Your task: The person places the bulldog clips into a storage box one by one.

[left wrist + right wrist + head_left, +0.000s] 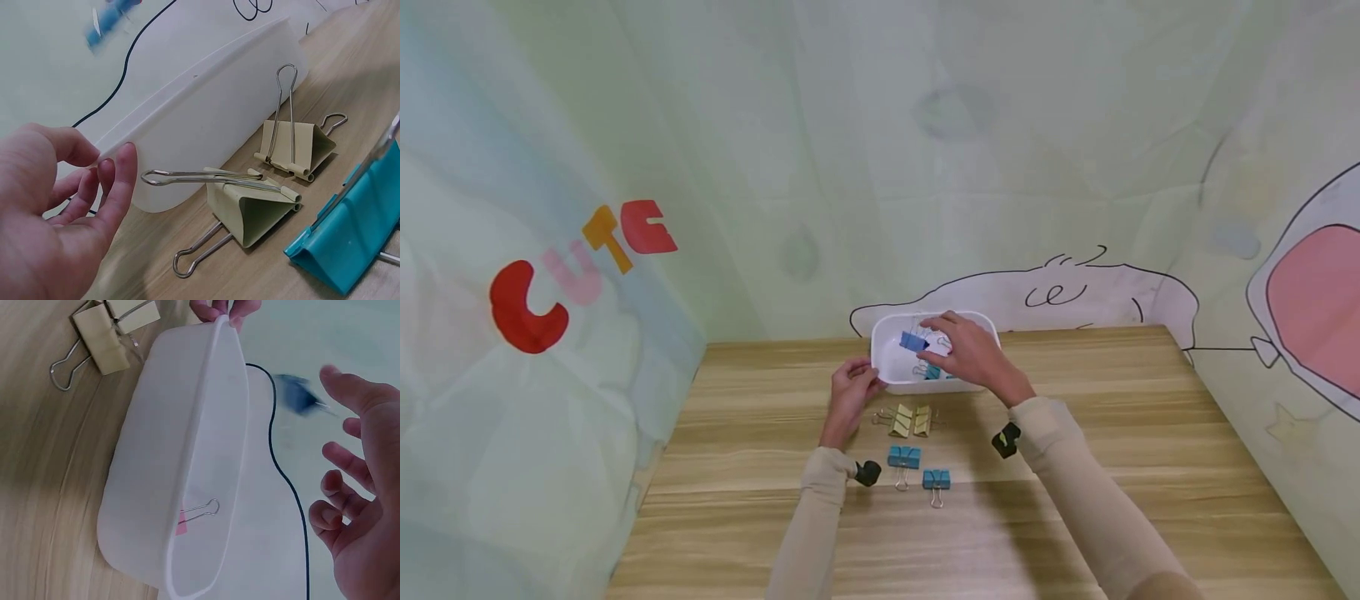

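Note:
At the near left corner of a white plastic bin (898,387), my left hand (852,392) pinches the rim between thumb and fingers. My right hand (973,354) is over the bin with its fingers spread. A blue binder clip (299,395) hangs blurred in the air just off the right fingertips, apart from them in the right wrist view. Inside the bin are a teal binder clip (932,372) and a pink one (181,526) with its wire handle showing. Part of the bin's inside is hidden behind the right hand.
Two beige binder clips (901,422) lie on the wooden table (760,433) just in front of the bin. Nearer me are a larger teal clip (904,457) and a smaller teal clip (936,479). A printed curtain (775,208) hangs right behind the bin.

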Action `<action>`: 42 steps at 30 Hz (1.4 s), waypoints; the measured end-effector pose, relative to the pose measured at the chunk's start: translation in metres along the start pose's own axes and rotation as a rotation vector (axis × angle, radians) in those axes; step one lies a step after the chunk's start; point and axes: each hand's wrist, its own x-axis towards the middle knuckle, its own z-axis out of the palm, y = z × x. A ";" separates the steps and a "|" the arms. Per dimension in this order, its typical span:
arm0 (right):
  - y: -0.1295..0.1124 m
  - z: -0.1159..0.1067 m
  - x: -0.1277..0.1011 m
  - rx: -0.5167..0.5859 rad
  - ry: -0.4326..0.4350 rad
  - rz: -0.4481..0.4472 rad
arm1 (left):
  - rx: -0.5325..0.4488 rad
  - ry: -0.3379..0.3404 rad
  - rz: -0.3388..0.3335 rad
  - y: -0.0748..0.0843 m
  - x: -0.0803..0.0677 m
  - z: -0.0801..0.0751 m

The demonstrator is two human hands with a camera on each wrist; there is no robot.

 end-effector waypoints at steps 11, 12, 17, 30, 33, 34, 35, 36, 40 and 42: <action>0.010 0.005 -0.018 -0.006 -0.027 0.016 | 0.015 0.019 -0.006 -0.001 0.001 0.000; 0.011 0.006 -0.020 -0.004 -0.025 0.016 | 0.014 0.020 -0.005 -0.001 0.001 0.000; 0.011 0.007 -0.031 0.015 -0.027 0.015 | 0.007 0.020 -0.006 -0.001 0.002 0.000; 0.007 0.022 -0.062 0.045 -0.038 -0.021 | 0.000 0.022 -0.018 -0.001 0.003 0.000; 0.004 0.027 -0.072 0.059 -0.057 -0.029 | 0.002 0.024 -0.012 -0.001 0.003 0.000; 0.002 0.028 -0.076 0.065 -0.068 -0.028 | 0.003 0.025 -0.010 -0.001 0.003 0.000; 0.002 0.030 -0.080 0.073 -0.078 -0.025 | 0.003 0.027 -0.009 -0.001 0.003 0.000; 0.001 0.032 -0.083 0.081 -0.085 -0.026 | 0.004 0.027 -0.008 -0.001 0.003 0.000; 0.001 0.039 -0.099 0.069 -0.097 -0.065 | 0.010 0.023 -0.018 -0.002 0.003 0.000; 0.002 0.045 -0.107 0.055 -0.085 -0.109 | 0.013 0.022 -0.021 -0.002 0.003 -0.001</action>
